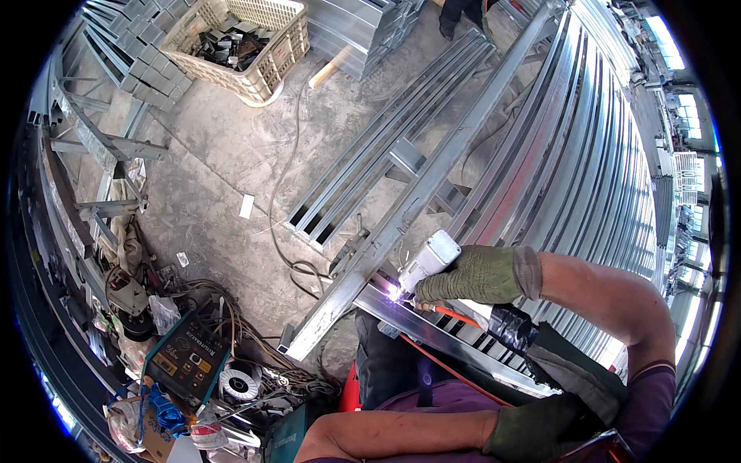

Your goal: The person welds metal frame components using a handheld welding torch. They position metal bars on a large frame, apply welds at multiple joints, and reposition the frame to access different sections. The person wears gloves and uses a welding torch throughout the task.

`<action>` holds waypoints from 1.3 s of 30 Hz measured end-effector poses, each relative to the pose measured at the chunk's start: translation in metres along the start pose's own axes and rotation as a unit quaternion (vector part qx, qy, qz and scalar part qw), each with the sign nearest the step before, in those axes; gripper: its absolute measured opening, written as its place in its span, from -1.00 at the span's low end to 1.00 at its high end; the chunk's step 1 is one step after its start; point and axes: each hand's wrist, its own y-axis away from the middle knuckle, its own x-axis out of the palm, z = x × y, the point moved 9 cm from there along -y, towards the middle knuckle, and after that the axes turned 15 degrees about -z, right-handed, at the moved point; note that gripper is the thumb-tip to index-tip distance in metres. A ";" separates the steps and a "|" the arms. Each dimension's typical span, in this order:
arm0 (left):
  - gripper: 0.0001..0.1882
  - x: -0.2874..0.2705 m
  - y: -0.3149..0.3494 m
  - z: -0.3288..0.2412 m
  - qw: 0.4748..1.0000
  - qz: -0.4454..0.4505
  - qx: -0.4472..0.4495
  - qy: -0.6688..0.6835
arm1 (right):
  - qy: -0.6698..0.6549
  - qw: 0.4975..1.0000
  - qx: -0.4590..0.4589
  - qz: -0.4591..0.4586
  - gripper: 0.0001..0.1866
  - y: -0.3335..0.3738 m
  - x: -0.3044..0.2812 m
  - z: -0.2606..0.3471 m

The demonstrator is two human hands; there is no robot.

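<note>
My right hand (482, 276), in a green knitted glove, is closed around a white, box-headed welding torch (431, 258). A bright violet arc (395, 293) glows at its tip, against a long metal tube (448, 332) lying in front of me. Below that glove, an orange hose (459, 315) runs from a brass fitting. Black tape (513, 330) wraps a pale piece there, followed by a thick dark sleeve (575, 366). My left hand (532, 432), also in a green glove, is low at the right beside that sleeve; its fingers are hidden.
Many parallel metal tubes (571, 177) fill the right side. A long beam (432, 193) crosses diagonally, with more tubes (386, 139) beyond. At lower left stand a dark welding machine (185, 359), a wire spool (239, 383) and tangled cables (231, 324). A scrap-filled plastic crate (274, 65) stands far off.
</note>
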 end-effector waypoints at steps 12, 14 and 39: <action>-0.57 -0.001 0.004 0.002 0.999 -0.002 -0.017 -0.039 | 0.019 1.000 -0.004 -0.008 -0.29 0.002 0.000 -0.005; -0.57 0.001 0.004 0.002 0.999 -0.002 -0.007 -0.035 | 0.002 1.000 -0.015 -0.012 -0.27 0.003 0.000 -0.004; -0.60 0.008 0.003 0.003 0.997 0.033 0.067 -0.023 | -0.115 0.992 -0.026 -0.044 -0.40 0.020 -0.019 0.010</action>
